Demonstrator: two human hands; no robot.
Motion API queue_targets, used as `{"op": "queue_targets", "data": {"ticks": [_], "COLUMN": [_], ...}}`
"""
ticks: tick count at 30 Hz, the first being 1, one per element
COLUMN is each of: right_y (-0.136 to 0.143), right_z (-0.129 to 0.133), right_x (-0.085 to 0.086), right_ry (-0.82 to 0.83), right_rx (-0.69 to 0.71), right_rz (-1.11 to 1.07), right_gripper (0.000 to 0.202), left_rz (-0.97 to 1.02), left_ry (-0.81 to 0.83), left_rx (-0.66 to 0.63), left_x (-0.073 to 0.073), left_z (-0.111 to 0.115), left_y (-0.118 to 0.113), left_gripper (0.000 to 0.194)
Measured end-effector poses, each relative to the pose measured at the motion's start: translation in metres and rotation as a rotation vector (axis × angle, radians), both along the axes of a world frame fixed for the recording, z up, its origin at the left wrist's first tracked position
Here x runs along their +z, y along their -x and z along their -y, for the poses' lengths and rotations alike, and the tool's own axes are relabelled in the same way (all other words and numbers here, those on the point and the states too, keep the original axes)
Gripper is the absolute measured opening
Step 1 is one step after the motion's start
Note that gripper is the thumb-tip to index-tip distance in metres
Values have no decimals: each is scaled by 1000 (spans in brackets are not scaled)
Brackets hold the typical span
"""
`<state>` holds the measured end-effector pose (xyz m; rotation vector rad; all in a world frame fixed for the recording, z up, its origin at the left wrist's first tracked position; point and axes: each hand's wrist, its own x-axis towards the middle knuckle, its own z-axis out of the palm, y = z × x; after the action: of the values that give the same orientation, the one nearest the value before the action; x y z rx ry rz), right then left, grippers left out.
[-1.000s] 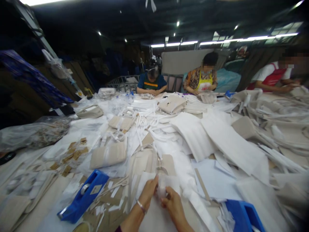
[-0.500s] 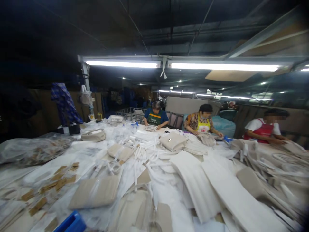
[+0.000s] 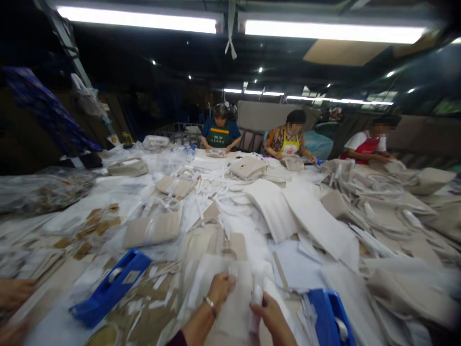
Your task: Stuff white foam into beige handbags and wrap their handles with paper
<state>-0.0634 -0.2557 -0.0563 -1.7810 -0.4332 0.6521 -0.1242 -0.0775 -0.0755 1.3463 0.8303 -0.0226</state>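
Note:
My left hand (image 3: 219,290), with a bracelet at its wrist, rests over a pale beige handbag (image 3: 237,238) partly covered by a white foam sheet (image 3: 207,271). Its fingers are closed on the sheet's upper part, slightly blurred. My right hand (image 3: 271,312) grips a whitish wrapped strip (image 3: 257,298) along the sheet's right side, thumb and fingers bent round it. What lies beneath the sheet is hidden. A blue tape dispenser (image 3: 111,288) lies to the left of my hands, and a second blue tape dispenser (image 3: 329,317) stands to their right.
Another person's hand (image 3: 16,293) shows at the left edge. Several people work across the table, one in a green apron (image 3: 218,137). Foam sheets (image 3: 313,216), wrapped beige bags (image 3: 153,229), brown card pieces (image 3: 103,223) and a bag pile (image 3: 385,211) cover the table. Tube lights (image 3: 334,31) hang overhead.
The view has tilted down, so the near table now shows. Both my hands have come into view on the foam sheet and strip, as have the right tape dispenser and the neighbour's hands.

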Motion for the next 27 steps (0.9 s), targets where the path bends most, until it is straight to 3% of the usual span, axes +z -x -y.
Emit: {"op": "queue_targets", "data": {"ticks": [1,4,7,15,19,23,27], "right_y": [10,28,36,48,54,57,56], "right_z": [3,8,11,9,11,10,5], "right_x": [7,28,38,23,15,6,-3], "right_ry": [-23,-22,22,-75,-100,-86,-78], "right_rx": [-44,19,44,-54,-74,-67,-13], "right_rz": [-50,-224,-409,-565,-500,-464,-429], "right_gripper": [27,43,52,57,52,46,34], "left_rz": [-21,-16,47,98,125,91,130], "left_ry": [18,186,342,478,473,381,271], "left_rx": [12,32,77,261,317,294,225], "left_x": [4,14,21,43,35,23,19], "left_z": [3,7,10,27,53,70,74], "left_y": [0,1,3,2,14,24,29], "left_gripper": [34,21,19,17,21,34,20]}}
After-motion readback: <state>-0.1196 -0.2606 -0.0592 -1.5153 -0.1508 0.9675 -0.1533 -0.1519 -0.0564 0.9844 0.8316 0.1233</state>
